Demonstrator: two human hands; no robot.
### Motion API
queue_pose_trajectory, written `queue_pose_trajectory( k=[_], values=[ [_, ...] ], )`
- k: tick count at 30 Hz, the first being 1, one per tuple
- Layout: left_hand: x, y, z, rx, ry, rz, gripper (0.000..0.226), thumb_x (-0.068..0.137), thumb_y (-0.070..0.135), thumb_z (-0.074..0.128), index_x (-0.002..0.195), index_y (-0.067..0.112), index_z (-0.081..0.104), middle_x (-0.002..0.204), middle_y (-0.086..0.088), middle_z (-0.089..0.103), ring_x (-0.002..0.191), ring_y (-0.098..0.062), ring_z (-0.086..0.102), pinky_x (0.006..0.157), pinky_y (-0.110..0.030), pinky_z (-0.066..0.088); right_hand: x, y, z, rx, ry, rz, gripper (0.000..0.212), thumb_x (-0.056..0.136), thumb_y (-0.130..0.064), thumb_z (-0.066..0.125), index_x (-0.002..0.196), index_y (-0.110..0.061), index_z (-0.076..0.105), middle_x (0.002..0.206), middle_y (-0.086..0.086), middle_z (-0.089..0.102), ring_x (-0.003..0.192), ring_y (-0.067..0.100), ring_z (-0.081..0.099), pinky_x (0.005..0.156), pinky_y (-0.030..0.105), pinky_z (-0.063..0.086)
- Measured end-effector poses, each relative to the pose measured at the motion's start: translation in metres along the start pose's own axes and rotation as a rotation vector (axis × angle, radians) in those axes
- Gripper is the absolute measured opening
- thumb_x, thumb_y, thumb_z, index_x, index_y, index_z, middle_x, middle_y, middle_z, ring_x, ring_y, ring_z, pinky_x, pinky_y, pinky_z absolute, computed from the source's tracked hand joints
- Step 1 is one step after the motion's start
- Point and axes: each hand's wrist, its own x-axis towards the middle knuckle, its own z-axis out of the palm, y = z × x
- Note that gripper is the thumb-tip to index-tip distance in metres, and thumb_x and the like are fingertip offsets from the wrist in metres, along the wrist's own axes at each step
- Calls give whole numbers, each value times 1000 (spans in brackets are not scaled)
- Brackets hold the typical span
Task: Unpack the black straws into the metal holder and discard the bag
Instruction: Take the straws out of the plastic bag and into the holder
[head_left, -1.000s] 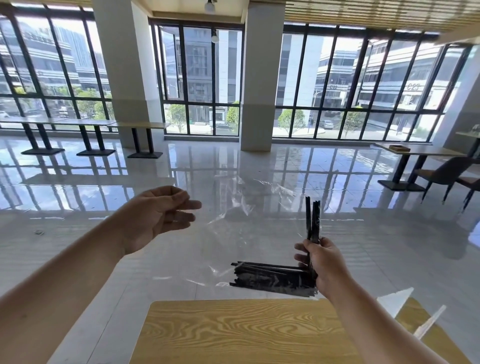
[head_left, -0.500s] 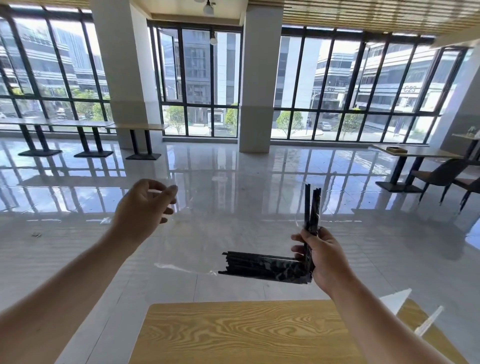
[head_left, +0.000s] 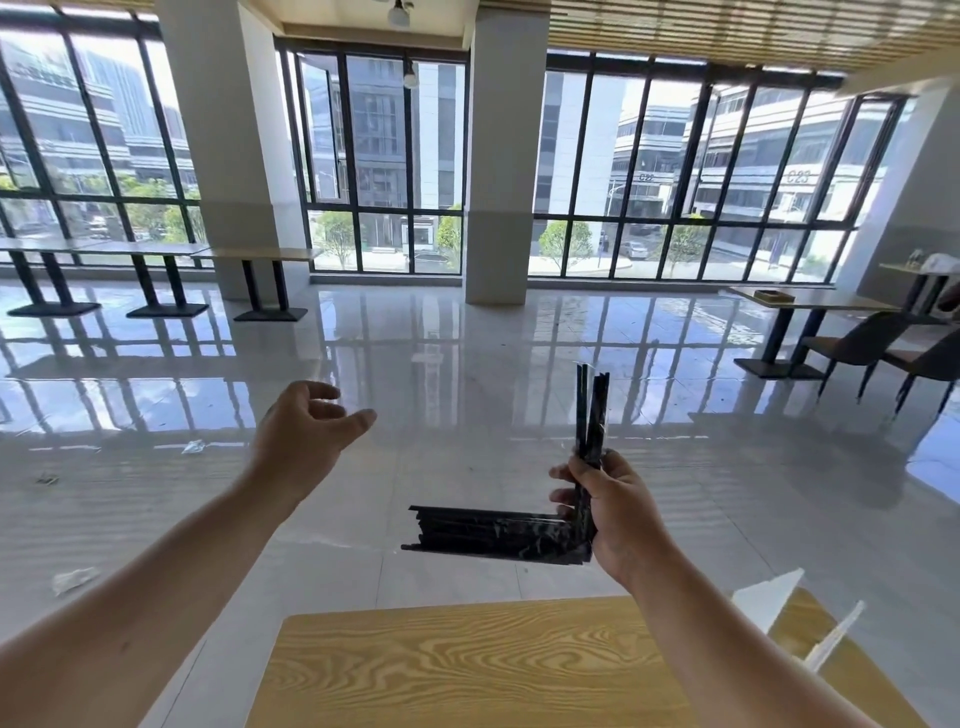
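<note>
Your right hand (head_left: 618, 514) grips the bundle of thin black plastic straws (head_left: 493, 535) at its right end. The long axis runs level and leftward, with a few straws upright above the fist. Your left hand (head_left: 306, 441), empty with fingers loosely spread, hangs up-left of the free end. No metal holder in view.

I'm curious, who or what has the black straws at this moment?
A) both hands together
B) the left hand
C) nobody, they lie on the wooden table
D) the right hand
D: the right hand grips the black straws, while the left hand is raised apart from them, its fingers loose.
</note>
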Motion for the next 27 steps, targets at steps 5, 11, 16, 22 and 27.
queue_pose_trajectory(
  k=[5,11,16,22,27],
  values=[
    [7,2,1,-56,-138,-52,19,93,36,80,101,19,77,99,-6,77,90,-25,68,71,-30,48,2,-3,-1,-10,-21,-4,5,105,-8,63,104,-13,63,84,10,78,59,21,69,51,30,52],
    [3,16,-7,-81,-238,28,21,97,37,75,86,20,79,87,-9,78,84,-20,69,78,-34,50,9,-2,-14,-99,121,-25,3,106,-10,62,105,-13,63,79,3,80,56,14,70,56,31,52],
    [0,29,-10,-270,-347,26,20,105,22,63,97,9,75,85,-22,79,69,-24,78,70,-31,67,13,0,-16,-83,133,-21,6,106,-10,62,101,-14,63,81,4,80,57,13,70,53,28,53],
    [7,11,-23,-206,-85,106,31,102,39,55,89,21,76,80,-3,78,73,-22,71,69,-37,57,10,-7,-12,-49,78,-17,9,106,-10,61,99,-15,62,81,4,79,58,16,69,62,35,50],
    [21,-12,-35,6,139,95,31,86,39,72,115,32,61,110,4,71,93,-24,71,71,-39,56,1,-19,-7,-4,39,4,9,105,-7,62,99,-14,63,79,7,78,58,19,67,60,33,49]
  ],
)
